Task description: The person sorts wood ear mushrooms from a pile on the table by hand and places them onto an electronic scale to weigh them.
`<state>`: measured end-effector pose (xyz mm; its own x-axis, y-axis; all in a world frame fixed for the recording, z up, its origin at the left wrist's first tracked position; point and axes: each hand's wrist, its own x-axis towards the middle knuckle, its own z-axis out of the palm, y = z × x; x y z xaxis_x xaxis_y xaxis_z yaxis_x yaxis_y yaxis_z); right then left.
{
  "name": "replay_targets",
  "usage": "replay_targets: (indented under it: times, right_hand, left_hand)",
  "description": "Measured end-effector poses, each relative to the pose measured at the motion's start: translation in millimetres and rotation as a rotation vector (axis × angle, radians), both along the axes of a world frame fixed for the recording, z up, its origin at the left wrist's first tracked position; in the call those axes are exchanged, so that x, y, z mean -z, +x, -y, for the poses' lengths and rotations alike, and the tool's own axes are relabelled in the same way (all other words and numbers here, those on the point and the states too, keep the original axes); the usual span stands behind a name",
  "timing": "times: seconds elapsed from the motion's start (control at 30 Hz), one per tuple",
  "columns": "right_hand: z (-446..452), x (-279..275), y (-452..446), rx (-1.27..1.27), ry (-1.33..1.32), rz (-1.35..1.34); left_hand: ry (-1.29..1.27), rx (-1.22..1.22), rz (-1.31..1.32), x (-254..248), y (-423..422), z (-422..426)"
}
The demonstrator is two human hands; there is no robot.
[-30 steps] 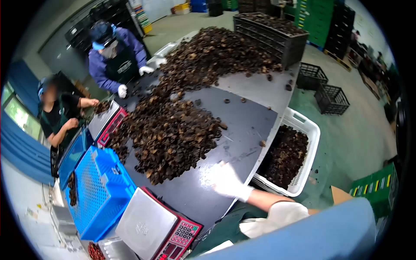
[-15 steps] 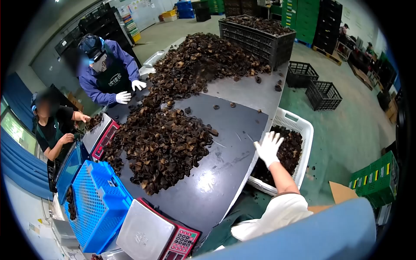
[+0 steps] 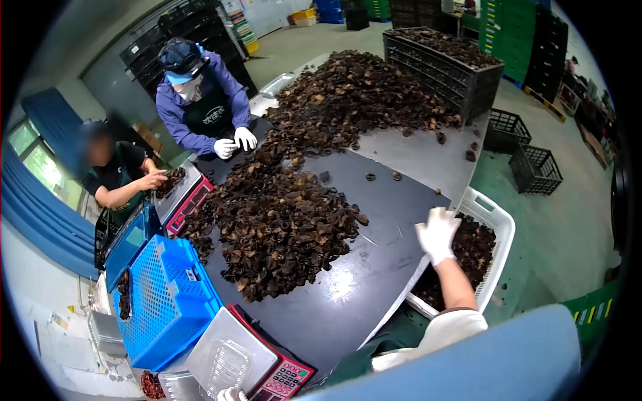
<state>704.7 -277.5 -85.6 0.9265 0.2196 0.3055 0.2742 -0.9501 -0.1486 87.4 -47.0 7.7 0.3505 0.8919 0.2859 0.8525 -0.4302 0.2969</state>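
My right hand (image 3: 438, 235), in a white glove, is over the near table edge beside a white plastic crate (image 3: 509, 234). Its fingers are apart, with nothing seen in them. Dark brown curled pieces (image 3: 473, 257), which look like wood ear mushrooms, lie in that crate. At the bottom edge, only the gloved fingertips of my left hand (image 3: 231, 394) show, gripping a clear plastic box (image 3: 231, 366). The box rests on the silver pan of a red scale (image 3: 284, 379). A big pile of the same mushrooms (image 3: 287, 227) covers the middle of the dark table (image 3: 384, 200).
A blue perforated crate (image 3: 157, 301) stands left of the scale. Across the table, a person in purple sleeves (image 3: 235, 90) and another in black (image 3: 120, 177) work by a second red scale (image 3: 190, 207). A full black crate (image 3: 438, 70) stands at the far end.
My left fingertips and the clear plastic box have come into view on the scale. My right hand has shifted from the white crate towards the table. The whole view has turned left.
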Motion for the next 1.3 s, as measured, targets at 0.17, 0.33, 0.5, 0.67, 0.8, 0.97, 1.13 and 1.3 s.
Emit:
replay_targets:
  times: [0.17, 0.33, 0.5, 0.67, 0.8, 0.97, 1.13, 1.3]
  right_hand:
    - [66, 32, 67, 0.143, -0.182, -0.043]
    - [-69, -18, 42, -0.615, 0.21, 0.037]
    - [-182, 49, 36, -0.875, 0.418, -0.2]
    - [-204, 50, -3, -0.928, 0.515, -0.304]
    - [-162, 37, -47, -1.182, 0.485, -0.193]
    - [-127, 16, -72, -1.481, 0.368, -0.225]
    - [-155, 8, -51, -1.056, 0.335, -0.193]
    - [-150, 7, -83, -1.343, 0.141, -0.27]
  left_hand:
    - [0.072, 0.07, 0.144, -11, 63, 13]
    - [0.073, 0.222, 0.44, 37, 194, -43]
    - [0.027, -0.023, 0.508, 109, 283, -150]
    - [-0.266, -0.255, 0.273, 125, 323, -152]
    - [0.028, 0.162, 0.348, 154, 314, -89]
    - [0.072, 0.42, 0.203, 113, 307, -6]
    - [0.059, 0.096, 0.178, 111, 295, -18]
    - [-0.15, 0.264, 0.109, 115, 295, -25]
